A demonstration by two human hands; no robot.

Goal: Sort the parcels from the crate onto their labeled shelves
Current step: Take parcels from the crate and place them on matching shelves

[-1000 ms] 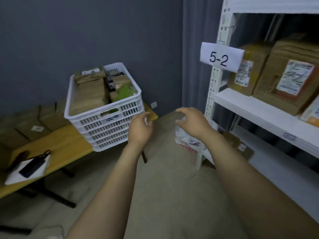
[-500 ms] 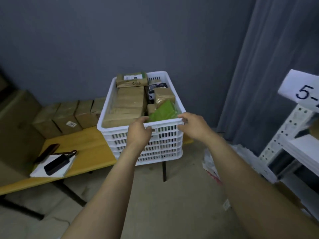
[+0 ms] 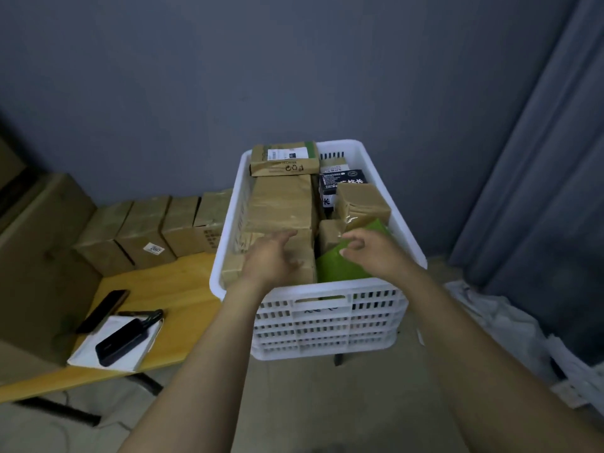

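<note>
White slotted plastic crate (image 3: 327, 322) sits on the right end of a yellow wooden table (image 3: 183, 289), packed with parcels. Half a second ago both hands were at its near rim; now they have passed over the rim and reach down among the parcels. That suggests a fresh pick is starting, with nothing lifted yet.

The left hand (image 3: 271, 253) is palm down with fingers loosely spread over a brown taped cardboard parcel (image 3: 228, 273) by the near left corner; whether it touches cannot be told. The right hand (image 3: 369, 253) hovers over a flat green plastic mailer (image 3: 340, 271), fingers loosely curled, holding nothing.

The crate's long axis runs away from the person, and its short wall with the handle slot faces the camera. The green mailer slopes against the near wall, its long axis rising towards the far right. A longer brown paper-wrapped parcel (image 3: 277, 204) lies flat behind the left hand, seemingly along the crate's length.
</note>
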